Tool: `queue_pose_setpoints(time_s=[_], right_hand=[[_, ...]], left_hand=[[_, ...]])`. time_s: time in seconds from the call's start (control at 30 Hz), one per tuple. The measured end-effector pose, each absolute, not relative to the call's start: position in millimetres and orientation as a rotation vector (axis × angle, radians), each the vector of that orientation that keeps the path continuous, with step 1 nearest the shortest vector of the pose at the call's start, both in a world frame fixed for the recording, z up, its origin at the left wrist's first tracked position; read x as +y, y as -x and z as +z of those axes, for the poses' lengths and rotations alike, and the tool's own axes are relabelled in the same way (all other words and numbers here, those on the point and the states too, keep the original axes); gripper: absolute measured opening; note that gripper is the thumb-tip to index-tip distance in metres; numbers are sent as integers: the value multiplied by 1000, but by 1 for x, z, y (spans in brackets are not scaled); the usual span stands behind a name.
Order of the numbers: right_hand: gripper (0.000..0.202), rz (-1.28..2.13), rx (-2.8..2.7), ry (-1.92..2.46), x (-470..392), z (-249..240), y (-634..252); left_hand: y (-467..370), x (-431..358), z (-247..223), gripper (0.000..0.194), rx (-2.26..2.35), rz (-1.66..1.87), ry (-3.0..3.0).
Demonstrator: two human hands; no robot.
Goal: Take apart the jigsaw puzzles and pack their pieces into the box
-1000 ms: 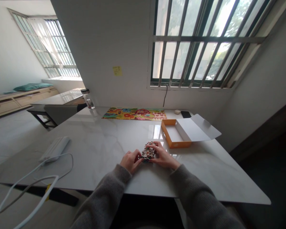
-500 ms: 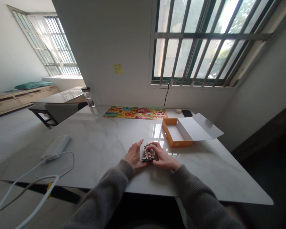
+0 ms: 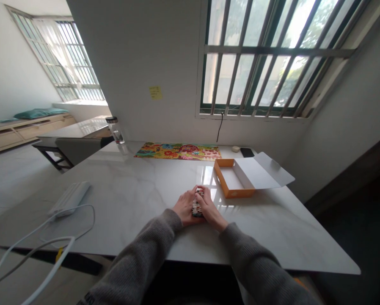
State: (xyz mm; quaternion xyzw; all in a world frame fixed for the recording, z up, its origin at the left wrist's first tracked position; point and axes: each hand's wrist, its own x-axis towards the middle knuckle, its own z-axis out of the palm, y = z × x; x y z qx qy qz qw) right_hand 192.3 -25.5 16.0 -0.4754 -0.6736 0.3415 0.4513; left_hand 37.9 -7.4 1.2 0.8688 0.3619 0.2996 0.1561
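A compact stack of thin pieces point(image 3: 196, 206), seen edge-on with pale and dark stripes, is between my hands above the white marbled table point(image 3: 129, 212), near its front edge. My left hand point(image 3: 186, 207) wraps round the left side of the stack. From the right, my right hand point(image 3: 209, 209) grips the same stack, its fingers over the top and side. The fingertips of both hands meet at the far end. Parts of the stack are hidden by the fingers.
An open orange box point(image 3: 239, 193) with a white lid lies to the right. A colourful picture strip point(image 3: 177, 151) runs along the wall. Further items are a bottle point(image 3: 116, 131), a dark phone-like object point(image 3: 247, 152), and a white power strip point(image 3: 70, 198) with cables at left.
My left hand has closed in from the left onto the stack. The pieces sit more tightly together, and both hands are nearer each other. The view has shifted slightly.
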Motion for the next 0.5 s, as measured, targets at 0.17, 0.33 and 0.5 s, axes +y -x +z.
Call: queue_pose_setpoints(time_s=[0.17,0.33,0.5], right_hand=[[38,851,-1512,1237,-19,6,-186],[47,860,-1732,1111,-28,19,-201],[88,965,-2058,924,-31,35,-227]], left_hand=[[-34,-14,5,117,1131,774,-2515],[-31,-14,7,120,1191,760,-2493],[-32,-11,4,122,1209,742,-2512]])
